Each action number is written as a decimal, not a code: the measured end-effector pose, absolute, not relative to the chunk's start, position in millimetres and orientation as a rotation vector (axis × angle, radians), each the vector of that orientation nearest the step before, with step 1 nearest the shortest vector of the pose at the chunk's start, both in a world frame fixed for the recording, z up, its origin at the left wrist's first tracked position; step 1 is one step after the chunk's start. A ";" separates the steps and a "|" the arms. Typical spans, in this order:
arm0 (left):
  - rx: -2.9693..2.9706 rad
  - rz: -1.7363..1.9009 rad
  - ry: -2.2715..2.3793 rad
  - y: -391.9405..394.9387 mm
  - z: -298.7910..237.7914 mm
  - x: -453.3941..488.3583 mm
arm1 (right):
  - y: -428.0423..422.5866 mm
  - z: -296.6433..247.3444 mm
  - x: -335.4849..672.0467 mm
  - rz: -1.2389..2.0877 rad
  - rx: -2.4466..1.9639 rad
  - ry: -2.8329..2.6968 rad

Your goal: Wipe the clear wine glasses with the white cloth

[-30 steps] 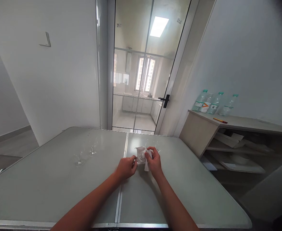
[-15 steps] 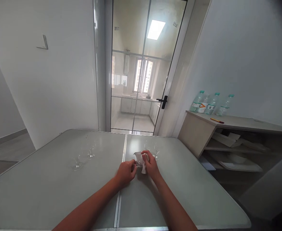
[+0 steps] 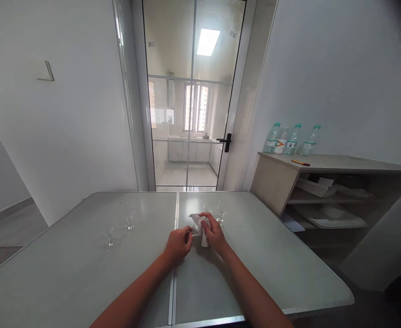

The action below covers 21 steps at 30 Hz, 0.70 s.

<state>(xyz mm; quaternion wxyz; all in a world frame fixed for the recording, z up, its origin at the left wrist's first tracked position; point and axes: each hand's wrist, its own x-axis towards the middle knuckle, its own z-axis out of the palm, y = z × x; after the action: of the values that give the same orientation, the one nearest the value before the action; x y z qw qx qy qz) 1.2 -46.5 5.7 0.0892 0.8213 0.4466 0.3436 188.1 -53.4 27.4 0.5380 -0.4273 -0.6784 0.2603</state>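
Note:
Over the middle of the table (image 3: 146,273), my left hand (image 3: 179,243) is closed, its thumb and fingers pinching the stem or foot end of a small clear stemmed glass (image 3: 194,231). A white cloth or tissue (image 3: 205,239) is gripped in my right hand (image 3: 214,231), wrapped against the glass bowl, with a corner hanging below the fingers. Much of the bowl is hidden by cloth and fingers. Just beyond my right hand stand two more stemmed glasses, the nearer glass (image 3: 221,219) partly behind the fingers.
Two clear stemmed glasses stand on the table's left half, a nearer glass (image 3: 110,243) and a farther glass (image 3: 129,224). On the right, a shelf unit (image 3: 275,182) carries several plastic bottles (image 3: 292,142) and an orange pen-like item (image 3: 300,162). Behind is a glass door (image 3: 169,168).
My view has turned slightly to the right. The cloth in my right hand has shifted and bunched over the glass, while my left hand keeps its pinch.

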 end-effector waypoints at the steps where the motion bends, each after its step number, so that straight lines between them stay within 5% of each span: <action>1: 2.442 1.019 1.327 -46.3 5.3 1.7 | -52.9 25.9 187.7 0.604 -1.021 -1.600; 21: 2.272 1.046 1.242 -54.0 12.1 5.9 | -48.7 23.4 184.7 0.660 -1.010 -1.540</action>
<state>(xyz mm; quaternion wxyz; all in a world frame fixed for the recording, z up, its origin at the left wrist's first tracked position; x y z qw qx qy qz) 5.9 -54.0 12.1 0.1735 0.8013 0.4379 0.3688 184.7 -48.7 23.4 0.5585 -0.4282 -0.6530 0.2798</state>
